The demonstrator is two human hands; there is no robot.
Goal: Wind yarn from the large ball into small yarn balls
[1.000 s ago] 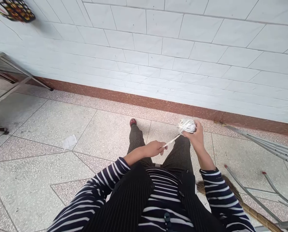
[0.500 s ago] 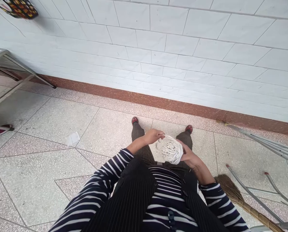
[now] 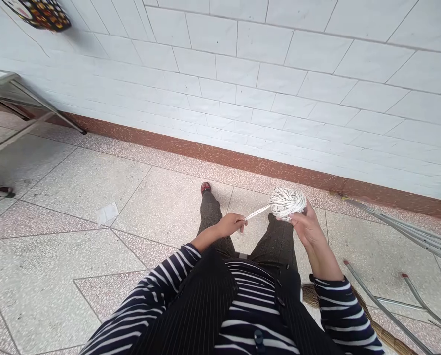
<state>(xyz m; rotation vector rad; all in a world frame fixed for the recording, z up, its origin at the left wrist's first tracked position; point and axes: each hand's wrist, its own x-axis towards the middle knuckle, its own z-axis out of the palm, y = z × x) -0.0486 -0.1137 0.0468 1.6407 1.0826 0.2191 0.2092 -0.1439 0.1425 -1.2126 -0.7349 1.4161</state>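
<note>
In the head view a white ball of cord (image 3: 287, 202) sits in my right hand (image 3: 306, 224), whose fingers are wrapped round its near right side. A white strand (image 3: 257, 213) runs taut from the ball down to the left. My left hand (image 3: 232, 224) pinches that strand between thumb and fingers, in front of my body at thigh height. The two hands are apart, with the strand stretched between them. The fingers behind the ball are hidden.
A white tiled wall (image 3: 238, 88) rises ahead. Metal-legged table (image 3: 31, 123) stands at left; a white paper scrap (image 3: 107, 213) lies on the floor. At right are metal crutch-like tubes (image 3: 394, 219), a metal leg frame (image 3: 376, 291) and a straw broom (image 3: 383, 333), partly behind my arm.
My right hand has moved the ball up and to the right, turning it. My left hand has lowered slightly to the left, and the strand is now straight between them.
</note>
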